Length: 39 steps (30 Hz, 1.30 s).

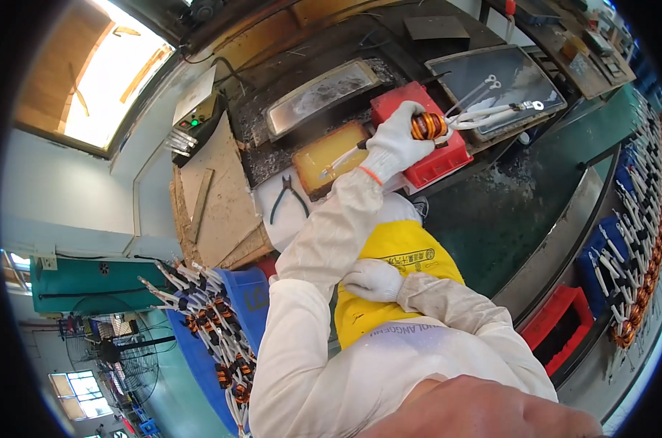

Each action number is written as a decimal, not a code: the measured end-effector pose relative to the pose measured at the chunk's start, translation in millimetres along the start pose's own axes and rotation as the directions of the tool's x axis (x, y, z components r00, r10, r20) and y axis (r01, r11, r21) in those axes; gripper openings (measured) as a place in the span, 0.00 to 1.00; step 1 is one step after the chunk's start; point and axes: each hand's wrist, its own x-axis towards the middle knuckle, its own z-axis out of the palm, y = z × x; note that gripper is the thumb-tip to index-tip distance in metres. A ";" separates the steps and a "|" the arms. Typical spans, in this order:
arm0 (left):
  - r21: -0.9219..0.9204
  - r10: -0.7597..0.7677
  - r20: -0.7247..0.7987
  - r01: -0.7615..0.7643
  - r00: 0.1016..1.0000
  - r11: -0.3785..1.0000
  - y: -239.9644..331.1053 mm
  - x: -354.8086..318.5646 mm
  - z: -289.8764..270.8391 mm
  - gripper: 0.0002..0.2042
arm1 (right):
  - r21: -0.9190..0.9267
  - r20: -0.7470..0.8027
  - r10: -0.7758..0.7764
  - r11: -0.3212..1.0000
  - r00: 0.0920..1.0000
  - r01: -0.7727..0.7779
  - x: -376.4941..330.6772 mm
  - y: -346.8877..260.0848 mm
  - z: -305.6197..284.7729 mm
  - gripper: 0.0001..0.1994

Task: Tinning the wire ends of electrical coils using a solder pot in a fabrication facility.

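My left hand (400, 139), in a white glove, is closed round a copper-wound coil (428, 126). White leads (484, 117) with metal ring terminals stick out from the coil to the right, and another lead (342, 160) points down-left behind the hand. The coil is above a red plastic box (436, 168). Under that left-pointing lead lies a shallow tray of yellow material (309, 160). My right hand (374, 279), also gloved, rests on my yellow apron (411, 241) with no object visible in it; its fingers lie against the cloth, partly hidden.
Green-handled pliers (291, 197) lie on a white surface left of my forearm. Beyond is a rectangular metal bath (323, 95); a dark framed tray (506, 84) stands right. Blue bins of coils (225, 314) are at left, more coils (637, 255) at far right, near a red crate (564, 321).
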 end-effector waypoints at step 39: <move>-0.913 -0.569 0.233 -0.024 0.789 -0.407 -116.5 -113.1 9.1 0.22 | -0.582 -0.171 0.334 0.725 0.927 -0.369 76.3 17.2 -305.0 0.29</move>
